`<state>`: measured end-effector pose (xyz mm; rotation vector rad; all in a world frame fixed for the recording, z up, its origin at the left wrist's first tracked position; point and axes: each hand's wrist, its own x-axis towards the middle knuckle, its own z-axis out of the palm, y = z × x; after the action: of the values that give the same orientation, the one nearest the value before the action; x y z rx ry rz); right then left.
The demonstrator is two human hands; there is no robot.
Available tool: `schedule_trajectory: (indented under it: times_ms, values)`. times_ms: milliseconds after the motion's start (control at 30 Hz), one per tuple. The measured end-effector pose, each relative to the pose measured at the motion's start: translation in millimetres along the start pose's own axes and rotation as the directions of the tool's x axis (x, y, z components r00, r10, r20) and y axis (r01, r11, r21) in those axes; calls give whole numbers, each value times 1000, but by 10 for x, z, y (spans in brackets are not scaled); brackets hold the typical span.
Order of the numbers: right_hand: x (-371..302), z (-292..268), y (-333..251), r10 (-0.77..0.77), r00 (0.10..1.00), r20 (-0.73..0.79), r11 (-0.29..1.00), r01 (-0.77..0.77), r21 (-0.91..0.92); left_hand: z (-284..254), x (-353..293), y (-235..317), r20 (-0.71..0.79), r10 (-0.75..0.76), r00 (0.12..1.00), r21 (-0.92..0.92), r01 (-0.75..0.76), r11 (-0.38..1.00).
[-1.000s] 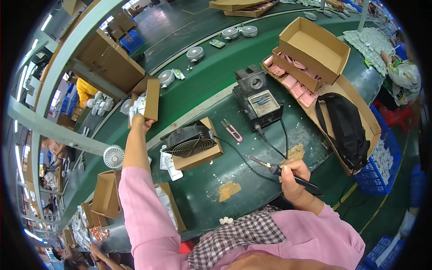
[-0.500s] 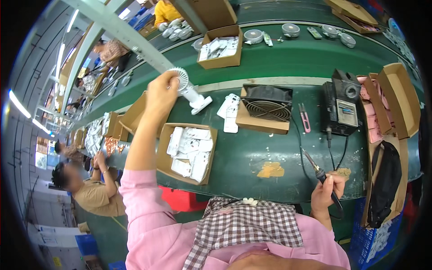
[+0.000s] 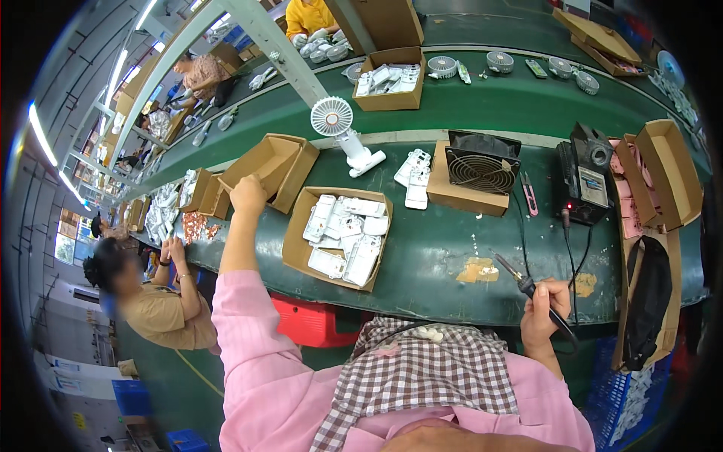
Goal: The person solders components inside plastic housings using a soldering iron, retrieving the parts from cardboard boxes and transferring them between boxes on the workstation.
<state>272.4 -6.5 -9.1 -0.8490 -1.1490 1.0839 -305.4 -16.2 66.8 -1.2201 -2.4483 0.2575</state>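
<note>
My right hand [image 3: 544, 316] is wrapped around the handle of a soldering iron [image 3: 529, 288], whose tip points up and to the left above the bench. Over at the left, my left hand [image 3: 248, 194] reaches to the near edge of an open cardboard box [image 3: 263, 162]. Its fingers are partly hidden, so their grip is unclear. A white handheld fan [image 3: 343, 135] stands upright on the bench just beyond, apart from both hands. Between my arms sits a cardboard box of white plastic casings [image 3: 346, 233].
A black cooling fan [image 3: 483, 162] rests on cardboard, beside more white casings [image 3: 416, 177]. Pink tweezers [image 3: 529, 194] lie near the black soldering station [image 3: 586, 181]. Round fan heads [image 3: 500, 62] line the green conveyor [image 3: 482, 98]. A co-worker [image 3: 162, 297] works at the left.
My left hand has let go of the white fan, which now stands on the bench, and has moved down and left to the cardboard box. My right hand still holds the soldering iron.
</note>
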Motion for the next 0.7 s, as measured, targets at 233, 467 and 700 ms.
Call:
schedule_trajectory:
  times_ms: [233, 467, 700]
  values:
    - [-63, 112, -100, -2, 998, 64, 1000, 2, 6, -598, -482, -348, -308, -159, 938, 15, 172, 985]
    - [-11, 218, -187, -108, 992, -72, 989, 114, 92, -1480, -1781, 181, -604, 172, 778, -322, -435, 841]
    - [84, 68, -440, -249, 936, -250, 925, 307, 225, -1489, -2744, 1257, -619, 567, 544, -336, -835, 436]
